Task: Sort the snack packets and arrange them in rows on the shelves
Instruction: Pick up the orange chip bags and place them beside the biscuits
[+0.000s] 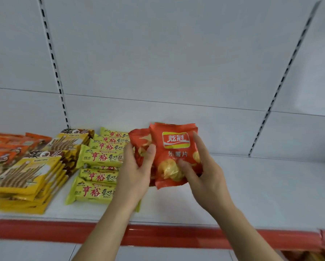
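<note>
Head view: white metal shelf point(261, 185) with a red front strip point(158, 236), white back panels point(167, 53) and two slotted uprights behind it. Left to right on the shelf: orange packets point(5, 149) at the far left edge, partly cut off; stacks of yellow biscuit-stick packets point(26, 174), two rows deep; then yellow-green packets point(99, 157) with red lettering, overlapping in a column that runs front to back. Just right of these, both hands hold red chip packets upright above the shelf. Left hand point(137, 170) grips the rear chip packet point(141, 140) from its left side, thumb curled over the front face. Right hand point(205, 166) grips the front chip packet point(174, 153), thumb pressed on the pictured chips, fingers wrapped along the right edge. Front packet overlaps the rear one, the two touching. Whether their lower edges rest on the shelf cannot be told. Shelf surface right of the hands is bare white.
</note>
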{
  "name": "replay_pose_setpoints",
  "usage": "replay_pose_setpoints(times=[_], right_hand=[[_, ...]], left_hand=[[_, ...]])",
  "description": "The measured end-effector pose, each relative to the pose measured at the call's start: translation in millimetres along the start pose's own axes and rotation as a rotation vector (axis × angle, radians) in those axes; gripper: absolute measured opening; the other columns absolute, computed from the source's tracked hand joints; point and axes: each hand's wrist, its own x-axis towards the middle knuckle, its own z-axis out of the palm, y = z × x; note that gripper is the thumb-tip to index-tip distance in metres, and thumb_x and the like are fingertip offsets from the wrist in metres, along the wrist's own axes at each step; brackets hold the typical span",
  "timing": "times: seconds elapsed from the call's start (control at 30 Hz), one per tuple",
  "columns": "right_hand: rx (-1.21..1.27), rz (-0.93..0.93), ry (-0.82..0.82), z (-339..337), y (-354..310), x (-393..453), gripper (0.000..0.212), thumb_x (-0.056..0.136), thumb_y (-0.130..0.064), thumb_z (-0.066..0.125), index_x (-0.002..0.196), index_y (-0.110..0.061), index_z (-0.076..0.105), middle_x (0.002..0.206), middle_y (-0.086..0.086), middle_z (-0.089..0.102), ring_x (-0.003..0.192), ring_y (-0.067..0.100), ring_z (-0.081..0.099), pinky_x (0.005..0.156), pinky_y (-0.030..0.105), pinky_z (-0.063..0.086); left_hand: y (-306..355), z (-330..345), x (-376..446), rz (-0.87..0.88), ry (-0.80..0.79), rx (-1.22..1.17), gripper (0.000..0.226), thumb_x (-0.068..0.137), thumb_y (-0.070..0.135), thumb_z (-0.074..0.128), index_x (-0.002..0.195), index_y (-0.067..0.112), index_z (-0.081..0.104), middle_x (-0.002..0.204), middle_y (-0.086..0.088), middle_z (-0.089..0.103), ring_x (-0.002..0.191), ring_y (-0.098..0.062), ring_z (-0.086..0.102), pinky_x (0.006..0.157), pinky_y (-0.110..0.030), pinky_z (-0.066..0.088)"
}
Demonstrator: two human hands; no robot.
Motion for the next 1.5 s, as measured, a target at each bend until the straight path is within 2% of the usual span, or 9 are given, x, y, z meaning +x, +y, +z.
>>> replay_pose_setpoints(times=[0.1,0.17,0.3,0.4,0.5,0.67,1.13,1.37,1.5], right_hand=[[-0.083,0.097,0.188,-13.2,22.0,19.2,0.06,0.097,-0.033,0.063,0.148,-0.051,0.036,0.114,-0.01,0.059,0.098,0.005,0.062,0.083,0.026,0.05],[-0.1,0.224,0.208,-14.9,34.2,32.3,0.058,0.098,-0.035,0.06,0.149,-0.048,0.035,0.111,-0.006,0.055,0.097,0.013,0.06,0.085,0.031,0.048],[-0.19,0.184,0.01,16.1,37.0,42.2,0.063,0.1,-0.038,0.057,0.155,-0.04,0.027,0.117,-0.004,0.049,0.098,0.014,0.054,0.085,0.028,0.044],[-0.437,0.171,-0.189,41.5,42.4,42.7,0.071,0.099,-0.046,0.053,0.158,-0.035,0.016,0.128,0.006,0.044,0.111,0.029,0.057,0.089,0.039,0.049],[-0.691,0.188,-0.35,47.9,50.9,41.1,0.076,0.098,-0.061,0.042,0.158,-0.038,0.003,0.134,0.008,0.04,0.121,0.031,0.049,0.097,0.044,0.047],[-0.729,0.178,-0.41,42.3,55.1,45.4,0.074,0.099,-0.064,0.036,0.158,-0.04,-0.003,0.136,0.006,0.04,0.124,0.028,0.045,0.097,0.043,0.048],[-0.618,0.093,-0.597,13.4,53.4,43.2,0.058,0.105,-0.05,0.036,0.158,-0.039,0.013,0.13,0.0,0.047,0.121,0.022,0.047,0.101,0.036,0.043],[-0.588,0.128,-0.533,13.3,48.7,37.6,0.063,0.103,-0.054,0.038,0.157,-0.04,0.009,0.129,0.003,0.045,0.121,0.025,0.049,0.1,0.037,0.045],[-0.336,0.109,-0.113,5.4,27.9,26.9,0.048,0.101,-0.049,0.043,0.144,-0.03,0.047,0.12,-0.006,0.059,0.109,0.013,0.06,0.086,0.03,0.051]], left_hand=[[-4.1,-12.1,4.7,-0.024,0.113,-0.002,0.037,0.098,0.046,0.061,0.132,0.035,0.05,0.113,0.017,0.069,0.096,-0.004,0.071,0.077,-0.031,0.06],[-5.0,-20.9,7.0,-0.044,0.164,-0.003,0.037,0.099,0.042,0.062,0.133,0.032,0.05,0.112,0.014,0.069,0.091,-0.006,0.072,0.067,-0.026,0.057],[-7.5,-28.4,6.6,-0.05,0.195,0.03,0.036,0.1,0.041,0.062,0.133,0.033,0.049,0.11,0.015,0.068,0.082,0.0,0.072,0.06,-0.018,0.054],[-10.4,-28.5,5.8,-0.073,0.189,0.04,0.04,0.1,0.04,0.061,0.137,0.032,0.047,0.111,0.016,0.066,0.08,0.003,0.071,0.052,-0.011,0.052],[-10.9,-27.9,5.5,-0.086,0.176,0.047,0.044,0.1,0.042,0.061,0.139,0.031,0.046,0.112,0.013,0.066,0.081,-0.003,0.072,0.052,-0.013,0.053],[-12.8,-23.5,5.0,-0.095,0.15,0.063,0.043,0.098,0.044,0.062,0.137,0.035,0.046,0.109,0.014,0.068,0.081,-0.005,0.073,0.055,-0.015,0.055],[-8.7,-17.8,6.8,-0.084,0.131,0.081,0.044,0.097,0.045,0.062,0.137,0.033,0.047,0.113,0.013,0.067,0.087,-0.007,0.073,0.056,-0.015,0.056],[-6.7,-14.1,4.5,-0.069,0.113,0.084,0.039,0.1,0.04,0.061,0.135,0.032,0.048,0.113,0.014,0.067,0.085,-0.004,0.071,0.054,-0.01,0.052],[-3.2,-10.3,3.6,-0.059,0.063,0.036,0.036,0.1,0.039,0.06,0.133,0.037,0.045,0.11,0.019,0.066,0.085,0.008,0.07,0.055,-0.011,0.053]])
